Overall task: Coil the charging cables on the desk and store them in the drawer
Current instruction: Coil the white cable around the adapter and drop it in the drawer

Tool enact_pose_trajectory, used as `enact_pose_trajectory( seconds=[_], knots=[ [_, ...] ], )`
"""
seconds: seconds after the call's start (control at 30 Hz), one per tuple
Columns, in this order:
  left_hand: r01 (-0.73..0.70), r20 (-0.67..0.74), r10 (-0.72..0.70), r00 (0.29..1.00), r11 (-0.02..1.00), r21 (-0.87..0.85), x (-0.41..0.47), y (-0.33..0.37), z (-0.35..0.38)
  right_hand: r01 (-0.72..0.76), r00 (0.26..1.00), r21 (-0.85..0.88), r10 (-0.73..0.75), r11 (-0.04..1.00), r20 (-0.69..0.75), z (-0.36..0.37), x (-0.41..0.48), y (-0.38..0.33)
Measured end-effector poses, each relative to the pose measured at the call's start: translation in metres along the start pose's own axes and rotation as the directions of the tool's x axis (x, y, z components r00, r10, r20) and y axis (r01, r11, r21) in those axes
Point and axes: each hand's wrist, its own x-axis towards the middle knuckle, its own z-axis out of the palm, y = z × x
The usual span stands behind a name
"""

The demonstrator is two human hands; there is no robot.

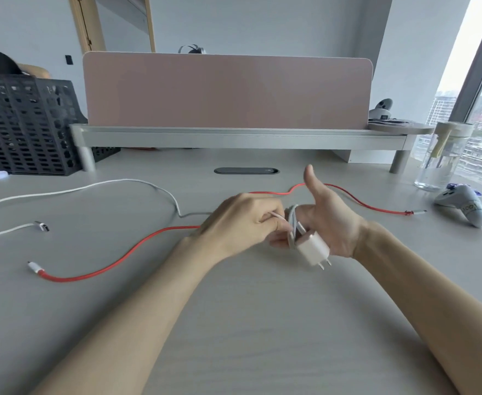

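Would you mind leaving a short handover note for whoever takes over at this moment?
Left hand: grip pinches the white cable's strand, feeding it.
Right hand: open palm, loops wound around it, white charger plug hanging below.
White cable: partly coiled; the rest trails left across the desk.
Red cable: loose, uncoiled.
Left: finish the white coil, coil the red, store both. No drawer in view.
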Motion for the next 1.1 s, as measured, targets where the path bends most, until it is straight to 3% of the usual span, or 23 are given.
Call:
enact_pose_trajectory(
  seconds=[0.07,0.2,0.4,0.7,0.9,1.1],
  knots=[
    [0.066,-0.029,-0.068,0.997,0.996,-0.067,0.0,0.0,-0.003,-0.049,0.996,-0.089,0.055,0.995,0.065,0.002,0.0,0.002],
    [0.152,-0.111,-0.179,0.978,0.965,-0.215,0.003,0.006,-0.008,-0.074,0.975,-0.04,0.08,0.997,0.207,0.004,0.007,0.005],
    [0.231,-0.067,-0.296,0.953,0.851,-0.471,0.003,0.007,-0.009,-0.07,0.96,-0.051,0.081,0.996,0.27,0.014,0.006,0.003],
    [0.176,-0.091,-0.278,0.956,0.796,-0.58,0.007,0.005,-0.003,-0.087,0.95,-0.065,0.103,0.994,0.294,0.015,0.002,-0.001],
    [0.145,-0.147,-0.287,0.947,0.786,-0.601,0.012,0.005,0.002,-0.083,0.967,-0.056,0.094,0.995,0.237,0.01,0.001,-0.002],
    [0.15,-0.115,-0.286,0.951,0.756,-0.637,0.0,-0.014,0.005,-0.031,0.938,0.08,0.001,0.996,0.346,0.013,-0.001,-0.003]
  ],
)
